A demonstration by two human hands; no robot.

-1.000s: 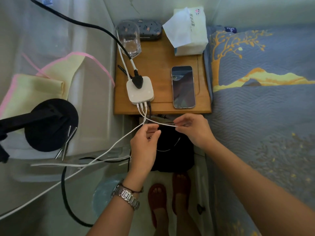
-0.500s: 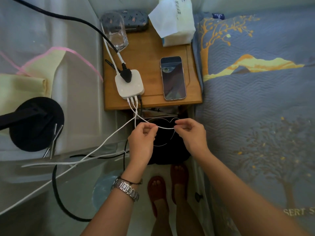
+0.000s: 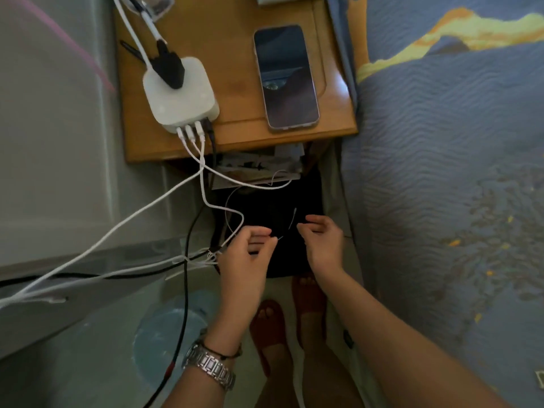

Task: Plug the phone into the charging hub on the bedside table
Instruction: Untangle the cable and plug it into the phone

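Hands lower now; left fingers point(image 3: 266, 241) pinching thin cable point(image 3: 290, 223).

Blue quilted bedspread point(image 3: 447, 172) with yellow print fills the right side. A black plug point(image 3: 170, 72) sits in the top of the white block at the wooden top's front-left corner. Papers point(image 3: 259, 169) on a shelf under the front edge. Below them, a black bag point(image 3: 265, 207). 2 red-brown sandals point(image 3: 269, 328) on the floor. Pale blue round object point(image 3: 159, 340) lower left.
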